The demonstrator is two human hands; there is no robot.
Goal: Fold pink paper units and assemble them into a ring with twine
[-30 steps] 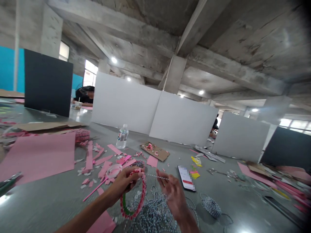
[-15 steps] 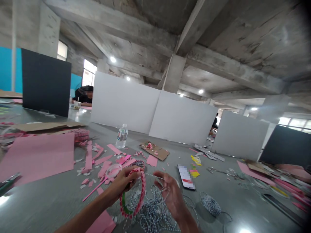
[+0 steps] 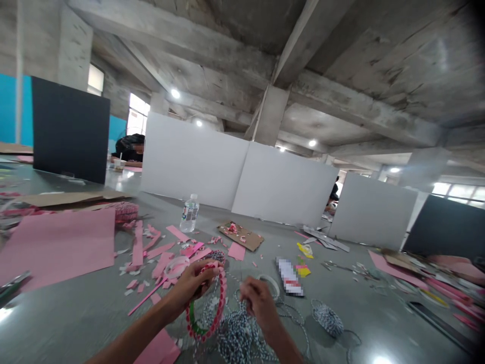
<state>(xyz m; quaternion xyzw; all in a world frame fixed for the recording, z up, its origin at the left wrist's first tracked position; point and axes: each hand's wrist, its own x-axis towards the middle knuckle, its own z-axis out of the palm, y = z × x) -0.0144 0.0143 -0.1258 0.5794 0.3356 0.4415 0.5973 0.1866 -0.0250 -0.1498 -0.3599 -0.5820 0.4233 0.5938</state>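
Observation:
My left hand [image 3: 196, 283] pinches the top of a pink and red ring [image 3: 221, 303] with green on its inner side; the ring hangs upright. To its right, my right hand [image 3: 257, 298] has its fingers closed on the grey and white cord, which runs from near the ring's top. Below both hands lies a loose tangle of the same cord [image 3: 240, 333]. A wound bundle of cord [image 3: 328, 318] rests on the table to the right. Behind my right hand a white roll [image 3: 271, 285] shows in part.
Pink paper scraps [image 3: 162, 263] and a large pink sheet [image 3: 68, 242] cover the left. A water bottle [image 3: 189, 213], cardboard piece [image 3: 241, 236] and phone [image 3: 289, 276] stand or lie ahead. Scissors [image 3: 13, 285] lie far left. Behind white panels [image 3: 284, 182], a person bends over at back left.
My right hand has moved slightly left and its fingers have drawn together. The cord between the hands now sags instead of running straight. More of the white roll shows. My left hand keeps the ring.

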